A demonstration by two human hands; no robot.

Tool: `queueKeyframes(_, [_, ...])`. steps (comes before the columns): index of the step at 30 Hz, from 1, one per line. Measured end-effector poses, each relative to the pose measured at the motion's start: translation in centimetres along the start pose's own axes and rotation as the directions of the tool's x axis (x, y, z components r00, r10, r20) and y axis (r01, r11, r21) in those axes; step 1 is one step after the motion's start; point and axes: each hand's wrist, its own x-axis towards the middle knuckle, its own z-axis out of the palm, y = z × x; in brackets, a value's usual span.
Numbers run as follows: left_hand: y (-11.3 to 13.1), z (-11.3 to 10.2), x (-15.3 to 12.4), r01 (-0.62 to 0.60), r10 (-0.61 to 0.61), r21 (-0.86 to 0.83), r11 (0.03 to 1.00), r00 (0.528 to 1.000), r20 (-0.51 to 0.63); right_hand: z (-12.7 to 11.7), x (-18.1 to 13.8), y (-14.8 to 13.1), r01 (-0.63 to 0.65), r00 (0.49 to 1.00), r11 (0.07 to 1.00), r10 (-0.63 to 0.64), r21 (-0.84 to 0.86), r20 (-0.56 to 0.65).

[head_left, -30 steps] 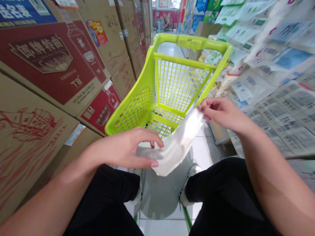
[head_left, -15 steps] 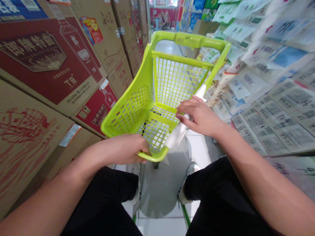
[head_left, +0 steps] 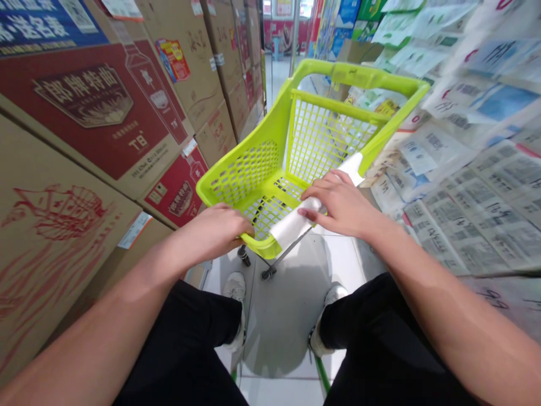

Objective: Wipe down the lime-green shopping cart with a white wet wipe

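A lime-green shopping cart basket (head_left: 333, 73) with lattice walls stands tilted in front of me, turned at an angle. My left hand (head_left: 224, 223) is closed over its near rim, the fingertips curled inside and partly hidden. A white cloth or wipe (head_left: 291, 225) lies draped along the right-hand rim, its far end sticking up beyond my fingers. On that cloth rests my right hand (head_left: 338, 203), fingers bent over the rim and thumb on the near side. Nothing lies inside the basket that I can make out.
Stacked cardboard cartons (head_left: 84, 101) wall the left side closely. Packs in clear plastic (head_left: 448, 146) are piled along the right. My shoes (head_left: 235, 287) stand on the tiled floor (head_left: 270, 327) behind the cart's caster wheels (head_left: 268, 274). A narrow aisle runs ahead.
The cart has shifted to the right and slightly away, showing more of its wheels. Both hands have moved with it. The right hand now presses flatter round the cloth.
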Motion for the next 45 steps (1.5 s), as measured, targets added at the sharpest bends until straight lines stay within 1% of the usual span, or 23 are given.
queueKeyframes(2, [0.0,-0.1,0.2,0.005,-0.006,-0.002,1.0,1.0,-0.019,0.9,0.4,-1.2,0.059,0.998,0.998,-0.059,0.019,-0.016])
queueKeyframes(6, [-0.9,-0.1,0.8,-0.018,0.015,-0.054,0.998,0.999,-0.052,3.2,1.9,-4.2,0.227,0.972,0.973,-0.228,-0.037,-0.054])
queueKeyframes(8, [-1.8,0.1,1.1,-0.017,0.011,-0.069,0.997,0.997,-0.078,4.1,2.5,-5.1,0.28,0.958,0.958,-0.283,-0.055,-0.051])
queueKeyframes(9, [-2.3,0.2,1.2,-0.017,0.011,-0.073,0.997,0.996,-0.089,4.4,2.7,-5.1,0.286,0.957,0.956,-0.288,-0.061,-0.041])
queueKeyframes(10, [-2.7,0.3,1.4,-0.017,0.009,-0.078,0.997,0.995,-0.1,4.4,2.9,-4.8,0.275,0.96,0.959,-0.277,-0.066,-0.029])
queueKeyframes(12, [-3.4,0.5,1.6,-0.015,0.003,-0.096,0.995,0.992,-0.123,4.0,2.8,-3.3,0.221,0.975,0.973,-0.222,-0.06,-0.016])
queueKeyframes(16, [-4.1,0.7,2.0,0.0,-0.021,-0.128,0.992,0.986,-0.165,2.2,2.3,1.1,0.094,0.995,0.995,-0.095,-0.024,-0.035])
queueKeyframes(18, [-4.2,0.9,2.1,0.001,-0.026,-0.139,0.99,0.983,-0.181,1.8,2.2,2.1,0.062,0.997,0.997,-0.065,-0.05,-0.05])
queueKeyframes(19, [-4.3,1.0,2.2,0.001,-0.028,-0.142,0.99,0.982,-0.189,1.8,2.3,2.0,0.059,0.997,0.996,-0.062,-0.068,-0.054])
queueKeyframes(21, [-4.3,1.3,2.4,-0.002,-0.027,-0.141,0.99,0.979,-0.201,2.5,2.8,0.5,0.079,0.995,0.993,-0.084,-0.09,-0.05])
queueKeyframes(25, [-4.1,1.7,2.8,-0.025,0.001,-0.109,0.994,0.978,-0.211,4.5,4.2,-4.4,0.161,0.986,0.983,-0.164,-0.094,-0.031])
queueKeyframes(27, [-4.1,1.7,2.9,-0.028,0.005,-0.105,0.994,0.979,-0.206,4.9,4.5,-5.1,0.184,0.982,0.978,-0.187,-0.096,-0.029])
queueKeyframes(29, [-4.2,1.6,2.9,-0.031,0.007,-0.115,0.993,0.98,-0.201,4.4,4.3,-3.6,0.17,0.984,0.982,-0.174,-0.079,-0.044])
queueKeyframes(33, [-4.6,1.6,3.1,-0.042,0.018,-0.115,0.993,0.979,-0.204,2.6,3.2,2.2,0.052,0.992,0.994,-0.062,-0.091,-0.108])
queueKeyframes(34, [-4.6,1.7,3.2,-0.04,0.017,-0.111,0.993,0.978,-0.207,2.3,3.1,3.1,0.029,0.991,0.994,-0.042,-0.108,-0.124])
queueKeyframes(35, [-4.5,1.7,3.3,-0.038,0.014,-0.108,0.993,0.977,-0.211,2.3,3.0,3.3,0.016,0.99,0.992,-0.033,-0.123,-0.136])
queueKeyframes(36, [-4.4,1.7,3.4,-0.034,0.011,-0.106,0.994,0.977,-0.213,2.5,3.0,3.0,0.012,0.989,0.991,-0.032,-0.134,-0.146])
queueKeyframes(37, [-4.3,1.8,3.6,-0.03,0.008,-0.104,0.994,0.977,-0.214,2.9,3.1,2.0,0.023,0.988,0.99,-0.043,-0.139,-0.149])
queueKeyframes(40, [-3.8,2.0,3.8,-0.013,-0.007,-0.097,0.995,0.978,-0.21,4.8,3.6,-2.8,0.11,0.984,0.984,-0.128,-0.14,-0.126])
queueKeyframes(42, [-3.6,2.2,3.8,0.001,-0.021,-0.094,0.996,0.976,-0.215,5.7,3.9,-5.0,0.168,0.977,0.974,-0.185,-0.15,-0.104])
queueKeyframes(43, [-3.5,2.2,3.8,0.003,-0.023,-0.094,0.996,0.976,-0.217,5.8,3.9,-5.3,0.186,0.975,0.971,-0.201,-0.153,-0.092])
queueKeyframes(44, [-3.5,2.2,3.8,0.0,-0.021,-0.094,0.996,0.976,-0.215,5.7,4.0,-4.8,0.189,0.975,0.97,-0.204,-0.151,-0.084])
queueKeyframes(45, [-3.5,2.1,3.7,-0.005,-0.016,-0.095,0.995,0.977,-0.213,5.3,3.9,-3.8,0.177,0.978,0.973,-0.191,-0.147,-0.084])
